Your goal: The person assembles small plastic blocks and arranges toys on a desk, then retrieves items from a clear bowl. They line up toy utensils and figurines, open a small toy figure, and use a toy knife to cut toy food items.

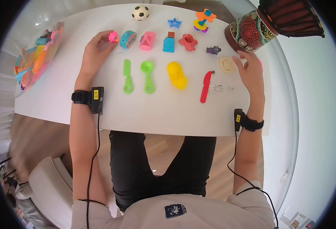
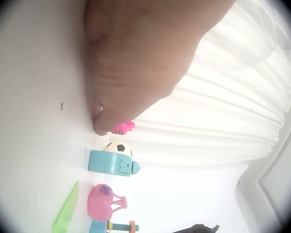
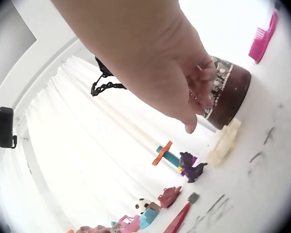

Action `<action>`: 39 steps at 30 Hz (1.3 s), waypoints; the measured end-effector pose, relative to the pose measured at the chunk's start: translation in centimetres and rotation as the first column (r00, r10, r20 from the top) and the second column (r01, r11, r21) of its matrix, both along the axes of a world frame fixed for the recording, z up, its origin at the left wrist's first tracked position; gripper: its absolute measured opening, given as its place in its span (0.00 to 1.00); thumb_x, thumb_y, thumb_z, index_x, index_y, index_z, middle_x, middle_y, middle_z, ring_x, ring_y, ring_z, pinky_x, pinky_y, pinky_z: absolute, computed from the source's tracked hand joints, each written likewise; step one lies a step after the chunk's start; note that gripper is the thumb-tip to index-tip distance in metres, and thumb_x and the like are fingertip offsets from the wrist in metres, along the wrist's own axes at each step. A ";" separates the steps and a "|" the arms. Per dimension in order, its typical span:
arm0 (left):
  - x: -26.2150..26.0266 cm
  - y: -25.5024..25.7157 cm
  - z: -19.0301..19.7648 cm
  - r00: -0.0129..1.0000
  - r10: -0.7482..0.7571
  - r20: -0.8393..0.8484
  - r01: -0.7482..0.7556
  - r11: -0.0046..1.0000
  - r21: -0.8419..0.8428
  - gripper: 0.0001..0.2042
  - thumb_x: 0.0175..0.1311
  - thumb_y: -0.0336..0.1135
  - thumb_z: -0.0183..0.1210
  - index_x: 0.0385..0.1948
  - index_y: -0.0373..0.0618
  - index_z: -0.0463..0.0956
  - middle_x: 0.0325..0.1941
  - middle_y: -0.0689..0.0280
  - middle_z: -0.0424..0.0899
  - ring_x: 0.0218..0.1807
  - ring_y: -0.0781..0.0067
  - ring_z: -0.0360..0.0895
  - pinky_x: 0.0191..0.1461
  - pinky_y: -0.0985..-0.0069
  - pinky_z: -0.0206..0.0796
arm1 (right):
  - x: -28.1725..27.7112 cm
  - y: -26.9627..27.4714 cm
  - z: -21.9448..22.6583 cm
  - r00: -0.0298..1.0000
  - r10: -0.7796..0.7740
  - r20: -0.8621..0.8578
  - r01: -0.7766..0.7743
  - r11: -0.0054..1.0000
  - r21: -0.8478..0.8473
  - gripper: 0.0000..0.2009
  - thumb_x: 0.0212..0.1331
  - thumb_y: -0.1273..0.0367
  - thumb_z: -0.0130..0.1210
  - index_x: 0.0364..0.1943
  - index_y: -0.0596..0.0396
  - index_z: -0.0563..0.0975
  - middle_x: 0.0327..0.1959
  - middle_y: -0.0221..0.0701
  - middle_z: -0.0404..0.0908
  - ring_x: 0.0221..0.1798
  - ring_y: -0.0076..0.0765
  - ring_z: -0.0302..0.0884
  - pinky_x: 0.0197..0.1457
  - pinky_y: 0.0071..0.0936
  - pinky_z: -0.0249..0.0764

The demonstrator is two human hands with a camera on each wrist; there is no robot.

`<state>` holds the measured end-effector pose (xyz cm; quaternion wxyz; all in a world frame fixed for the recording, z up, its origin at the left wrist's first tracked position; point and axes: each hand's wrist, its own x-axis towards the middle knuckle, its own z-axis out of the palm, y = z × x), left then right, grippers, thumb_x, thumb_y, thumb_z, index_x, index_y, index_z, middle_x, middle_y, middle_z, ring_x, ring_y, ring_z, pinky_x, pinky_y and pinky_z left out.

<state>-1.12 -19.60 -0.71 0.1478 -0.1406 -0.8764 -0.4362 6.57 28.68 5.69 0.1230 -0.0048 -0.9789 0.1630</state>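
At the far left of the row of toys, my left hand (image 1: 97, 51) pinches a small bright pink toy figure (image 1: 113, 36) between thumb and fingers. In the left wrist view the pink figure (image 2: 123, 128) shows just past the fingertips. My right hand (image 1: 251, 72) holds nothing, its fingers loosely bent beside a cream-coloured flat toy piece (image 1: 226, 65). In the right wrist view that cream piece (image 3: 225, 143) lies below the fingertips, near the base of a patterned drum (image 3: 235, 94). A pink brush (image 3: 263, 39) lies beyond the right hand, mostly hidden by it in the head view.
A blue toy (image 1: 128, 39), pink toy bag (image 1: 147, 41), blue bottle (image 1: 168, 44) and red toy (image 1: 188, 42) stand in a row. Nearer are a green knife (image 1: 127, 76), green spoon (image 1: 147, 76), yellow toy (image 1: 176, 75) and red knife (image 1: 205, 87). A soccer ball (image 1: 140, 13) sits behind.
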 end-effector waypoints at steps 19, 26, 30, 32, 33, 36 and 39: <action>0.1 -0.1 0.2 0.999 -0.001 0.042 0.002 0.999 -0.040 0.18 0.67 0.29 0.67 0.58 0.40 0.80 0.52 0.66 0.87 0.53 0.74 0.80 0.63 0.74 0.71 | -8.6 -11.4 2.4 0.937 0.349 0.027 -0.336 0.918 -0.212 0.22 0.62 0.51 0.69 0.43 0.60 0.87 0.29 0.34 0.86 0.31 0.28 0.79 0.38 0.27 0.74; 0.0 0.1 -0.1 1.000 0.009 0.017 -0.009 1.000 -0.025 0.18 0.67 0.31 0.68 0.58 0.42 0.81 0.48 0.66 0.88 0.51 0.73 0.80 0.62 0.73 0.72 | -9.8 -11.2 0.2 0.953 0.295 0.071 -0.278 0.943 -0.185 0.27 0.59 0.49 0.71 0.44 0.64 0.86 0.31 0.38 0.88 0.35 0.29 0.87 0.41 0.25 0.80; -0.1 0.1 -0.2 1.000 0.019 -0.022 -0.020 0.997 -0.074 0.18 0.67 0.31 0.68 0.58 0.43 0.81 0.48 0.66 0.87 0.50 0.72 0.80 0.62 0.73 0.72 | -9.2 -11.4 -0.4 0.964 0.253 0.085 -0.214 0.922 -0.322 0.25 0.60 0.51 0.71 0.43 0.63 0.85 0.30 0.37 0.88 0.31 0.29 0.86 0.39 0.23 0.79; -0.1 0.1 -0.2 1.000 0.019 -0.008 -0.020 0.998 -0.055 0.18 0.67 0.31 0.68 0.58 0.43 0.81 0.48 0.66 0.87 0.50 0.72 0.80 0.62 0.73 0.72 | -9.0 -11.4 -1.0 0.968 0.246 0.055 -0.219 0.928 -0.301 0.24 0.60 0.52 0.71 0.42 0.63 0.85 0.30 0.36 0.88 0.31 0.28 0.84 0.38 0.23 0.78; -0.1 0.1 -0.2 1.000 0.019 0.004 -0.019 0.999 -0.038 0.18 0.67 0.31 0.68 0.58 0.43 0.81 0.48 0.66 0.87 0.50 0.72 0.80 0.62 0.73 0.72 | -9.0 -11.5 -1.2 0.971 0.239 0.023 -0.223 0.934 -0.280 0.23 0.61 0.52 0.71 0.41 0.63 0.85 0.29 0.35 0.87 0.30 0.28 0.83 0.37 0.23 0.78; -0.2 -0.1 -0.6 1.000 0.000 -0.001 0.000 1.000 -0.004 0.18 0.67 0.31 0.68 0.58 0.43 0.81 0.48 0.66 0.87 0.50 0.72 0.80 0.62 0.73 0.72 | -8.1 -11.9 -0.7 0.976 0.217 -0.019 -0.215 0.948 -0.233 0.23 0.61 0.52 0.71 0.40 0.62 0.85 0.29 0.34 0.86 0.29 0.27 0.81 0.36 0.24 0.77; 0.3 0.2 0.4 0.999 -0.018 0.027 0.019 1.000 -0.014 0.18 0.67 0.32 0.68 0.58 0.43 0.81 0.48 0.66 0.87 0.50 0.73 0.80 0.62 0.73 0.72 | -8.0 -11.6 -1.1 0.973 0.227 -0.028 -0.225 0.930 -0.292 0.23 0.61 0.51 0.71 0.40 0.62 0.85 0.28 0.33 0.85 0.29 0.28 0.81 0.36 0.24 0.76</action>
